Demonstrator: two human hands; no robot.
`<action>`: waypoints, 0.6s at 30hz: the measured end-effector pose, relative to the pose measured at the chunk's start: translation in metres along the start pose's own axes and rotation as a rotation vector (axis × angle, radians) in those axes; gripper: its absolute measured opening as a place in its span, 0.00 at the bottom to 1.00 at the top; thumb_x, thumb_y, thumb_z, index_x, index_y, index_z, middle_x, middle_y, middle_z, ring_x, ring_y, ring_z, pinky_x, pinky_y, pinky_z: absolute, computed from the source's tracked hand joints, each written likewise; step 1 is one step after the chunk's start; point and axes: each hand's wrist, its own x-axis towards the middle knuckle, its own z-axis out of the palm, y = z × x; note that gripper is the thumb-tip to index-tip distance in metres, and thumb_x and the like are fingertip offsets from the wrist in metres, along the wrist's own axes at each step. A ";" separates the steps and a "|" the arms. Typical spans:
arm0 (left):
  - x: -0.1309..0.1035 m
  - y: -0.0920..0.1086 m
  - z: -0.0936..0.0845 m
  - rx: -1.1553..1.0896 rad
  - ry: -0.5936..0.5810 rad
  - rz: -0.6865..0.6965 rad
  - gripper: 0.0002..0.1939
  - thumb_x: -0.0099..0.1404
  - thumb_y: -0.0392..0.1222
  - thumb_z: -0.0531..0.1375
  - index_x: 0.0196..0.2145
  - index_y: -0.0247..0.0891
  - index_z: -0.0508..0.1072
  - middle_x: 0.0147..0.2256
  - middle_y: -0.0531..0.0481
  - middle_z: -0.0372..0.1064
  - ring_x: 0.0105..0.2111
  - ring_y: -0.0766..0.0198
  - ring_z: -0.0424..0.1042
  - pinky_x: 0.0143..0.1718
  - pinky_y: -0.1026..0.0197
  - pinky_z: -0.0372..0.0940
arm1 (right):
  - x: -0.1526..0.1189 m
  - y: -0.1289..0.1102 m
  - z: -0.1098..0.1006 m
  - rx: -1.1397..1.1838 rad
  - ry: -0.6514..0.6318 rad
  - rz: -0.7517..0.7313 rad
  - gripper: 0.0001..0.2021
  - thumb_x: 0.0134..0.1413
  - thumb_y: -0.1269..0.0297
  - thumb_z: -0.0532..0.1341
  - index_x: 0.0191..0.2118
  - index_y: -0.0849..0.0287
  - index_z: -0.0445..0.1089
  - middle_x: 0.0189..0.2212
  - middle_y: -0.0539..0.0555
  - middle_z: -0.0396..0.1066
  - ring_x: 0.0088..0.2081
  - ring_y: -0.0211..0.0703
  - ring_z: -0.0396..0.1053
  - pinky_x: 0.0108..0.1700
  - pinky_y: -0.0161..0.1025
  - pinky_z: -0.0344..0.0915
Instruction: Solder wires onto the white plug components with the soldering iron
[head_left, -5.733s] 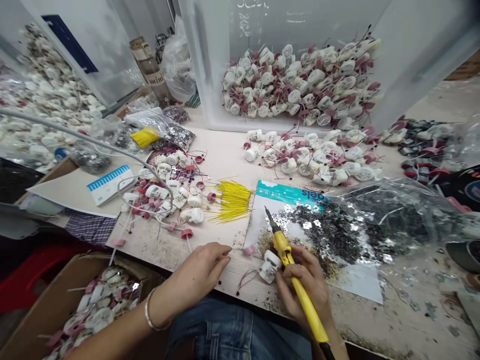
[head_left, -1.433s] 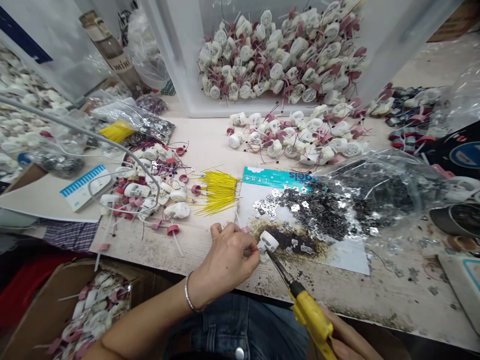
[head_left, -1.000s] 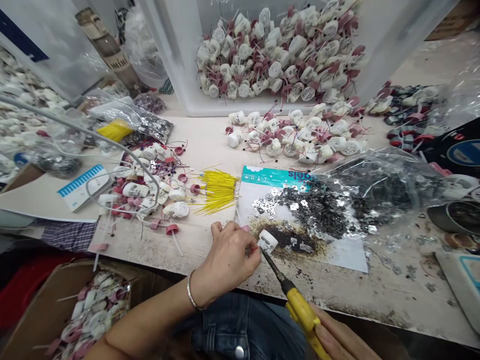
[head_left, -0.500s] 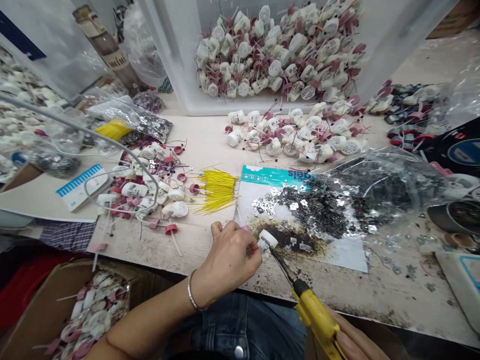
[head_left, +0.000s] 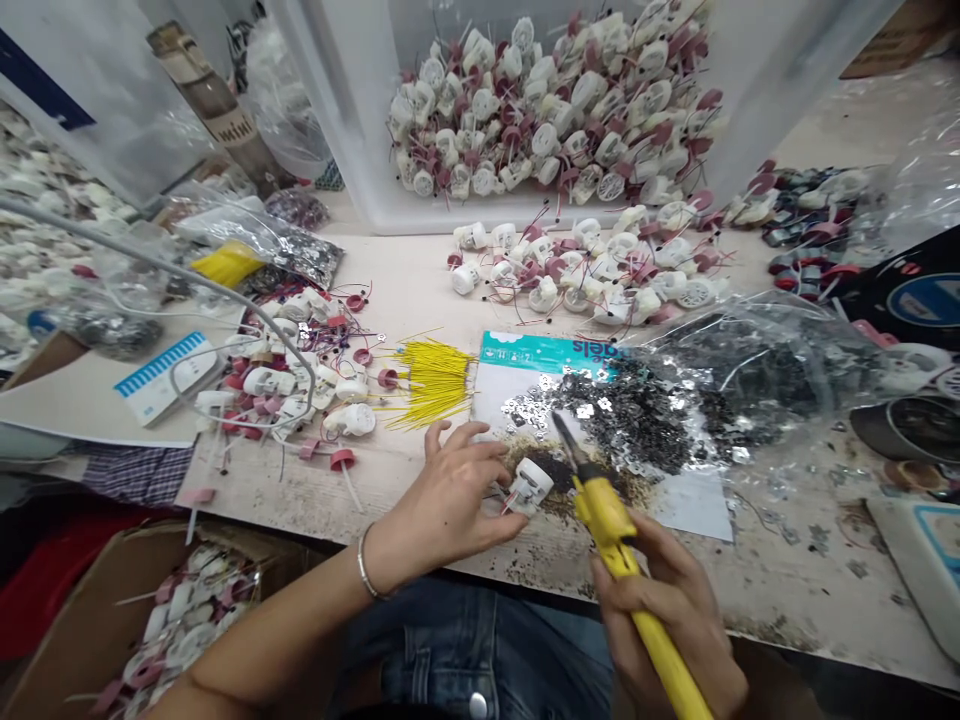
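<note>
My right hand [head_left: 667, 610] is wrapped round the yellow handle of a soldering iron [head_left: 611, 530]. The iron's dark metal tip points up and away, over the edge of a heap of small metal pieces [head_left: 645, 410]. Beside it, a small white round plastic part [head_left: 531, 483] with thin wires sits at the near edge of a scorched brown patch. My left hand [head_left: 461, 490] is just left of that part, fingers spread and thumb apart from them; whether a fingertip touches its wires I cannot tell. A fan of yellow sticks or wires [head_left: 435, 383] lies beyond this hand.
White and pink parts fill a clear bin [head_left: 367, 190] at the back, and more lie before it. Another pile [head_left: 277, 380] is at left, crossed by a grey cable [head_left: 172, 268]. A cardboard box [head_left: 82, 610] stands lower left. A plastic bag [head_left: 795, 370] lies right.
My left hand has let go of the white plastic part and spread its fingers. The soldering iron has moved off the part, up and forward, bringing my right hand further into view.
</note>
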 end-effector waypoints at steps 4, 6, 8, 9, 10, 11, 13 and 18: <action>0.001 -0.003 0.000 0.018 -0.118 0.065 0.07 0.64 0.35 0.58 0.30 0.38 0.75 0.35 0.50 0.76 0.43 0.58 0.70 0.56 0.51 0.51 | 0.015 0.019 0.039 0.029 -0.056 -0.102 0.09 0.49 0.79 0.61 0.32 0.57 0.67 0.52 0.54 0.63 0.49 0.41 0.70 0.43 0.35 0.74; 0.002 -0.006 -0.001 -0.031 -0.159 0.011 0.09 0.65 0.36 0.56 0.29 0.37 0.75 0.28 0.50 0.74 0.33 0.63 0.71 0.44 0.59 0.61 | 0.016 0.024 0.046 0.036 -0.078 -0.128 0.10 0.49 0.79 0.61 0.35 0.57 0.68 0.53 0.55 0.62 0.50 0.43 0.70 0.45 0.37 0.74; 0.005 -0.011 -0.001 -0.094 -0.150 -0.032 0.11 0.67 0.38 0.55 0.30 0.37 0.76 0.28 0.50 0.73 0.29 0.64 0.70 0.35 0.63 0.62 | 0.013 0.023 0.046 0.041 -0.067 -0.141 0.10 0.49 0.80 0.60 0.34 0.58 0.67 0.54 0.55 0.61 0.49 0.42 0.70 0.43 0.35 0.74; 0.009 -0.013 -0.001 -0.102 -0.122 -0.042 0.12 0.68 0.38 0.55 0.31 0.38 0.77 0.29 0.50 0.73 0.30 0.65 0.70 0.34 0.64 0.61 | 0.011 0.021 0.043 0.047 -0.065 -0.142 0.09 0.49 0.81 0.60 0.33 0.59 0.67 0.54 0.55 0.61 0.48 0.41 0.71 0.42 0.34 0.74; 0.014 -0.015 0.000 -0.084 -0.085 -0.050 0.12 0.68 0.38 0.55 0.32 0.38 0.77 0.30 0.49 0.73 0.31 0.64 0.70 0.34 0.64 0.61 | 0.010 0.019 0.040 0.058 -0.063 -0.132 0.09 0.49 0.81 0.60 0.32 0.59 0.66 0.54 0.55 0.61 0.47 0.41 0.71 0.42 0.34 0.74; 0.020 -0.017 0.002 -0.044 -0.049 -0.059 0.11 0.67 0.37 0.55 0.34 0.38 0.77 0.31 0.48 0.73 0.32 0.63 0.71 0.36 0.64 0.62 | 0.008 0.017 0.036 0.071 -0.061 -0.110 0.09 0.49 0.80 0.60 0.31 0.59 0.66 0.52 0.55 0.63 0.46 0.41 0.72 0.42 0.35 0.74; 0.032 -0.018 0.005 0.059 -0.017 -0.080 0.09 0.67 0.36 0.55 0.37 0.38 0.77 0.31 0.47 0.72 0.34 0.61 0.71 0.36 0.63 0.62 | 0.007 0.014 0.027 0.096 -0.045 -0.048 0.08 0.49 0.78 0.61 0.34 0.58 0.67 0.48 0.55 0.67 0.46 0.42 0.72 0.42 0.38 0.74; 0.044 -0.013 0.003 0.159 -0.122 -0.059 0.12 0.66 0.36 0.54 0.30 0.37 0.77 0.28 0.47 0.72 0.30 0.60 0.71 0.33 0.62 0.61 | 0.001 0.012 0.003 0.013 0.021 0.005 0.18 0.50 0.76 0.62 0.48 0.56 0.69 0.47 0.56 0.71 0.47 0.47 0.71 0.42 0.43 0.74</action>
